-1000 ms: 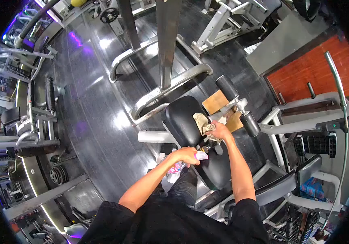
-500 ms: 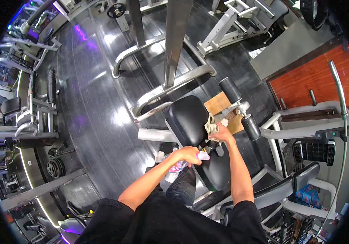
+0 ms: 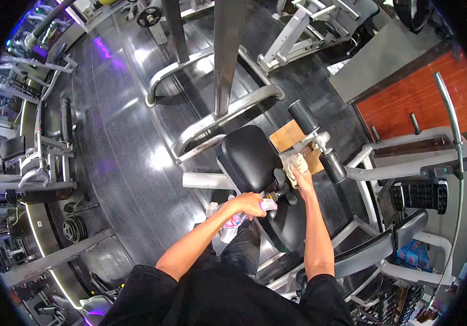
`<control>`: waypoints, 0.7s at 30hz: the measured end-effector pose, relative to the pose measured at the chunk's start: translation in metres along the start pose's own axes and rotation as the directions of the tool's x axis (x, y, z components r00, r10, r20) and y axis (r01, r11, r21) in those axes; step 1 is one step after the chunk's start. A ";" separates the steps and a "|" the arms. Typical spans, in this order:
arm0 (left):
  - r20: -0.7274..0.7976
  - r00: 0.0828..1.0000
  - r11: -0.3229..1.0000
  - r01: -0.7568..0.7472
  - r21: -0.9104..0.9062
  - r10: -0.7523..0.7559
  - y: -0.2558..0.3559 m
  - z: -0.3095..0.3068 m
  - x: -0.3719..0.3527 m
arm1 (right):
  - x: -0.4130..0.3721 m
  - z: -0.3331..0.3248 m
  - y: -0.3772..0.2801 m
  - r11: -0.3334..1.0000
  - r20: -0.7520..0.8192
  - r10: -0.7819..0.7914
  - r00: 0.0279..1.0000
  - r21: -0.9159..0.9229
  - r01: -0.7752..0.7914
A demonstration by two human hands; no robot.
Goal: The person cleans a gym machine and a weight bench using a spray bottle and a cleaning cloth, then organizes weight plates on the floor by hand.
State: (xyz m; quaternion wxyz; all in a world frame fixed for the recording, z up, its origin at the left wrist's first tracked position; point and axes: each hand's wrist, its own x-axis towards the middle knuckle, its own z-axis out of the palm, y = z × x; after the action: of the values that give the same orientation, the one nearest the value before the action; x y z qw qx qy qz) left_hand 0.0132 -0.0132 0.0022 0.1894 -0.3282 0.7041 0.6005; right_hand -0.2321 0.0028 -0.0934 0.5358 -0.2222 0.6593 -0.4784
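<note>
Holding cloth [image 3: 297, 163] and bottle [image 3: 269, 205], label [image 3: 235, 220] illegible.

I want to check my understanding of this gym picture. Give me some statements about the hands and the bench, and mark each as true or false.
1. The right hand holds a light-coloured cloth. True.
2. The left hand holds a bottle. True.
3. Both hands hold the cloth together. False: only the right hand holds it.
4. The large bench pad is bright red. False: it is black.
5. Two black rollers are beyond the cloth, on a metal frame. True.
6. The cloth is lying on the floor, away from the hands. False: it is in the right hand.
</note>
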 end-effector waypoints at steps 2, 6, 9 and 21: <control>-0.006 1.000 1.000 0.007 -0.009 -0.007 -0.005 0.004 0.004 | -0.006 0.007 -0.018 0.942 0.242 -0.017 0.970 -0.322 0.097; -0.016 0.999 0.999 0.052 -0.003 -0.052 -0.001 0.004 0.002 | 0.007 0.026 -0.009 0.440 0.291 -0.138 0.947 -0.838 0.322; -0.051 0.997 0.998 0.060 -0.031 -0.061 0.009 -0.003 -0.010 | 0.031 0.027 -0.003 0.503 0.297 -0.048 0.954 -0.818 0.280; -0.007 0.996 0.996 0.084 -0.043 -0.084 0.003 0.001 -0.004 | 0.031 0.026 0.012 0.711 -0.106 -0.092 0.990 -0.703 -0.009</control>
State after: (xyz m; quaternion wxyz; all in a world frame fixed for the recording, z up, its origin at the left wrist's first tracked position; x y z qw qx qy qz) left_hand 0.0138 -0.0111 0.0067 0.2045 -0.3642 0.6776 0.6053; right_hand -0.2160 -0.0273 -0.1183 0.3553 -0.3911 0.8205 -0.2180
